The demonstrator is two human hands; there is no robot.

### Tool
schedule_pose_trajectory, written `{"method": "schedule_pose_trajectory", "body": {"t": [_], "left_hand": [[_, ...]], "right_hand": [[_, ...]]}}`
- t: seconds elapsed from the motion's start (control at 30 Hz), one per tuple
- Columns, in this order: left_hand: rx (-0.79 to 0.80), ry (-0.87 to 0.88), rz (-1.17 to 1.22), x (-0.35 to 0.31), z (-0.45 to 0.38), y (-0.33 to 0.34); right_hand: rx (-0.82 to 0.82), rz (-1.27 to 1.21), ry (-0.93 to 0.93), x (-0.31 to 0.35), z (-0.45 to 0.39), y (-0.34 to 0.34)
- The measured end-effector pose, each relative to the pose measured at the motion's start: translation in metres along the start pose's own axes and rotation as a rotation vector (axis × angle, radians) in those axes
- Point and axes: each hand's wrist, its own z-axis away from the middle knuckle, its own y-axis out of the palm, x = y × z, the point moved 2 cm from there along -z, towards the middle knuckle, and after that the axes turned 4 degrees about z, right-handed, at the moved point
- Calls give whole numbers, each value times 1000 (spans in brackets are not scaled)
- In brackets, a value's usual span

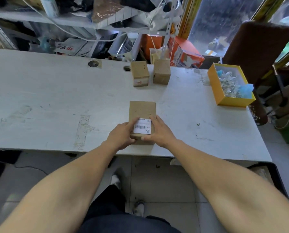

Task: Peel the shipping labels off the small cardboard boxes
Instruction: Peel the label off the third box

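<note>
Worktop left of the near cardboard box is bare, open to a hand from front edge to back. Back edge: two small boxes stand just beside each other with a narrow gap, well apart from the near box. Right: yellow open box blocks the far corner; bare strip lies between it and the near box.
</note>
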Motion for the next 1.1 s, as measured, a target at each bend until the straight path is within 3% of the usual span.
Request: {"method": "schedule_pose_trajectory", "body": {"t": [0.4, 0.7, 0.9, 1.1], "left_hand": [[-101, 153, 384, 22, -22, 0], [-89, 141, 608, 20, -27, 5], [-62, 113, 559, 21, -33, 5], [-31, 133, 522, 28, -41, 1]], "right_hand": [[-358, -219, 253, 1, -10, 8], [-379, -168, 270, 7, -13, 9], [-330, -110, 303, 6, -18, 5], [-400, -280, 479, 8, -30, 6]]}}
